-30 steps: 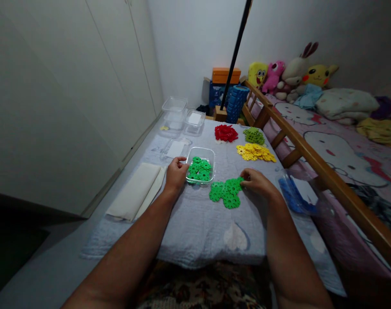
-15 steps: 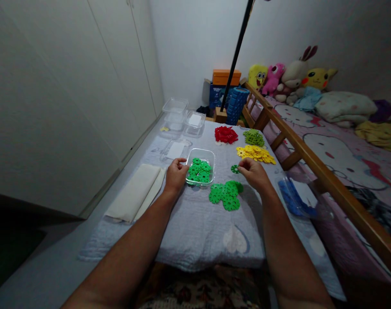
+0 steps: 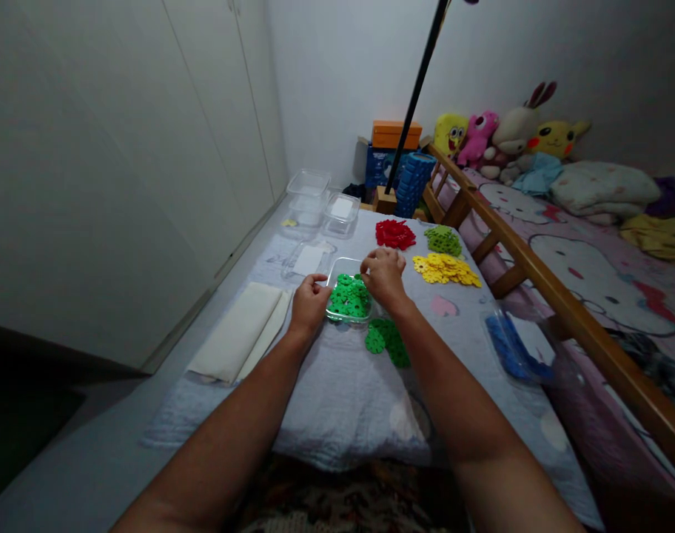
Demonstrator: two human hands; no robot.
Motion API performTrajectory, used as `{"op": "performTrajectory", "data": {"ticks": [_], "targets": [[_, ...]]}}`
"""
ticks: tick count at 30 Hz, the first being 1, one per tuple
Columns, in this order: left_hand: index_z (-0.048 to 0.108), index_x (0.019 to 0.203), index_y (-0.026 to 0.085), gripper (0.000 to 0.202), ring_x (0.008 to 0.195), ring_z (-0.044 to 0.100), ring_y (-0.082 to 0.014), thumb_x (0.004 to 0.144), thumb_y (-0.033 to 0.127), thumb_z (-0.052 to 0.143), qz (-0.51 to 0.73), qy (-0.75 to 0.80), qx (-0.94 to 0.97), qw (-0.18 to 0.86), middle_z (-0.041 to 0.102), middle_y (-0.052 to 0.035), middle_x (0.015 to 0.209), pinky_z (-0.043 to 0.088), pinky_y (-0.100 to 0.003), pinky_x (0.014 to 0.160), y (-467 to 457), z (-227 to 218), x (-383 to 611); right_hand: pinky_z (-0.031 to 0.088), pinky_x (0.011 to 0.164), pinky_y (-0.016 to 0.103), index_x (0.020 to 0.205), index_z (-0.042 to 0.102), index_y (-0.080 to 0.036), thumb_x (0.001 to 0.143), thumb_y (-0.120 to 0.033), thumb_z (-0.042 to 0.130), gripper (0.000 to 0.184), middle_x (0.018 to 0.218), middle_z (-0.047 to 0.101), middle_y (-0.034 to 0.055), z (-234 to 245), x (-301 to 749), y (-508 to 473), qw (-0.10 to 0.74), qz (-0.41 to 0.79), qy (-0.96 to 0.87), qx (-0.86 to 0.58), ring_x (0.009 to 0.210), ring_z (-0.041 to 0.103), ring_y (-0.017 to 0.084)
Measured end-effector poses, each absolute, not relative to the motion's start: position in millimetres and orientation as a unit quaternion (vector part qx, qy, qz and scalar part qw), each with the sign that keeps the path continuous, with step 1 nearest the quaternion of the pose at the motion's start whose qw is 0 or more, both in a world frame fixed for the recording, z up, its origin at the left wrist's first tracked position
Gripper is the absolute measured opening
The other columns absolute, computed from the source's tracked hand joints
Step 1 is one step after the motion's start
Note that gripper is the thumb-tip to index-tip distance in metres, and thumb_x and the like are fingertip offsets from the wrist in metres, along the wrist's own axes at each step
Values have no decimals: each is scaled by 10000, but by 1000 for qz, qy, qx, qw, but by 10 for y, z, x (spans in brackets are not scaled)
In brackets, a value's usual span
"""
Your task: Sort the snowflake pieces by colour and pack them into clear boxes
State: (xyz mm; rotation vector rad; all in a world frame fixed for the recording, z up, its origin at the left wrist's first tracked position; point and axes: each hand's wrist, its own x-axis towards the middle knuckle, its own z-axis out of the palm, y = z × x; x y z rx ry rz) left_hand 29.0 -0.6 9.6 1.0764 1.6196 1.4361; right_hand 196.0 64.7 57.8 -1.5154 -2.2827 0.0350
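My left hand [image 3: 309, 297] grips the left edge of a clear plastic container [image 3: 342, 260] on the pale quilted cloth. Several green flower-shaped pieces [image 3: 347, 297] lie inside it. Over the container's far right corner hovers my right hand [image 3: 383, 274], its fingers pinched together; what they hold is hidden. A loose pile of the same green pieces [image 3: 383, 339] lies just right of the container, partly covered by my right forearm.
Red [image 3: 394, 234], olive-green [image 3: 442, 240] and yellow [image 3: 445, 268] piles lie further back. Empty clear containers [image 3: 309, 194] stand at the back left, blue pieces [image 3: 512, 348] at the right, a folded cream cloth [image 3: 240, 329] at the left. A wooden bed rail [image 3: 537, 274] borders the right.
My right hand lifted a green piece off the loose pile and moved left, from beside the pile to over the container. My left hand stayed on the container's edge.
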Motion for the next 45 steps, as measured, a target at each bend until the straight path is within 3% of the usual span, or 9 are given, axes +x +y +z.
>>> {"op": "performTrajectory", "data": {"ticks": [5, 12, 16, 21, 27, 34, 38, 45], "targets": [[641, 1002, 164, 345, 554, 490, -127, 687, 303, 621, 554, 629, 419, 348, 484, 72, 600, 365, -241, 549, -4, 91, 287, 199, 1082, 578, 822, 787, -233, 853, -145, 656, 161, 1177, 649, 92, 482, 1970, 711, 174, 19, -821, -543, 1216, 383, 319], [641, 991, 167, 330, 562, 476, -125, 690, 303, 626, 562, 624, 413, 353, 483, 70, 605, 364, -239, 556, -4, 86, 299, 337, 1026, 510, 947, 802, -249, 870, -240, 665, 157, 1285, 637, 100, 591, 2348, 654, 202, 78, -802, -557, 1217, 460, 325], [641, 988, 170, 341, 558, 468, -124, 679, 313, 624, 562, 625, 411, 352, 467, 73, 602, 352, -241, 557, 0, 80, 300, 392, 1034, 451, 996, 776, -222, 867, -245, 644, 186, 1211, 672, 109, 604, 2834, 547, 210, 112, -793, -561, 1145, 556, 281], [636, 982, 172, 346, 553, 460, -125, 672, 325, 624, 559, 627, 415, 350, 457, 74, 597, 342, -242, 554, -1, 96, 305, 460, 934, 330, 1040, 766, -185, 838, -244, 665, 233, 1092, 725, 102, 506, 3287, 292, 128, 173, -779, -589, 1030, 640, 234], [632, 976, 174, 339, 556, 460, -124, 670, 319, 624, 559, 627, 418, 346, 453, 74, 599, 342, -242, 556, -17, 135, 312, 441, 765, 264, 927, 750, -161, 745, -215, 717, 193, 913, 729, 60, 284, 3401, 128, 54, 210, -790, -573, 870, 629, 189], [638, 990, 173, 363, 553, 464, -125, 667, 337, 631, 564, 623, 419, 344, 463, 74, 602, 341, -244, 549, 2, 75, 297, 439, 753, 263, 915, 707, -175, 726, -210, 689, 194, 911, 694, 36, 237, 3384, 93, 139, 234, -766, -582, 842, 614, 177], [639, 981, 172, 348, 555, 469, -124, 671, 329, 627, 566, 622, 419, 342, 465, 73, 602, 342, -243, 551, 3, 65, 293, 427, 706, 265, 834, 667, -183, 772, -250, 614, 105, 819, 669, 16, 255, 3322, 62, 178, 262, -755, -574, 757, 593, 165], [637, 979, 172, 329, 547, 468, -124, 681, 311, 624, 563, 627, 419, 339, 469, 72, 603, 347, -244, 548, -17, 99, 305, 434, 704, 277, 779, 653, -190, 815, -266, 536, 144, 765, 645, 24, 183, 3268, 47, 219, 268, -735, -583, 769, 599, 179]]}}
